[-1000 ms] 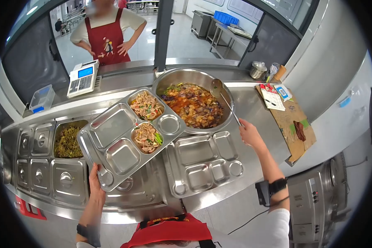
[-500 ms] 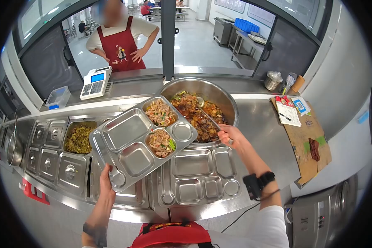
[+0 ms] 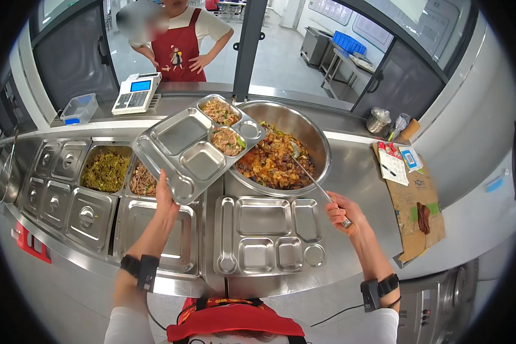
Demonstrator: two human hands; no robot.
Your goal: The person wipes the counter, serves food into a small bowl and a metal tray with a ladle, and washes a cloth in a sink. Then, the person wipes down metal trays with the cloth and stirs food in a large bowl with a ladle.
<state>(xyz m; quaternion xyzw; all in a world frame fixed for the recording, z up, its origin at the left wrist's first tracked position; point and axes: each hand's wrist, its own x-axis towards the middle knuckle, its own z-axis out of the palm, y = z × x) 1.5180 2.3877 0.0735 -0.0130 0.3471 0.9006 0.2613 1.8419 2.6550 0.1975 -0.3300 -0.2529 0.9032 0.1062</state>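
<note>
My left hand (image 3: pixel 165 198) grips the near left corner of a steel compartment tray (image 3: pixel 180 133), holding it tilted above the counter. Two of its compartments hold portions of meat with vegetables (image 3: pixel 228 141); the others are bare. In my right hand (image 3: pixel 345 212) is the handle of a ladle (image 3: pixel 314 182), whose head rests partly sunk in the food. That food, a brown stew with chunks (image 3: pixel 275 163), fills the lower part of a large steel bowl (image 3: pixel 320 135). The held tray's right end overlaps the bowl's left rim. Below the bowl lies a second, bare compartment tray (image 3: pixel 264 217).
Lidded steel pans (image 3: pixel 87 218) and a pan of chopped greens (image 3: pixel 105 169) stand on the left. At the back are a card terminal (image 3: pixel 135 97) and a clear box (image 3: pixel 79 109). Cardboard (image 3: pixel 415 195) lies on the right. A person in a red apron (image 3: pixel 178 54) stands beyond the window.
My right hand has moved right and down, drawing the ladle handle back while its head stays in the stew. The tray has shifted up and left relative to the bowl, uncovering more stew.
</note>
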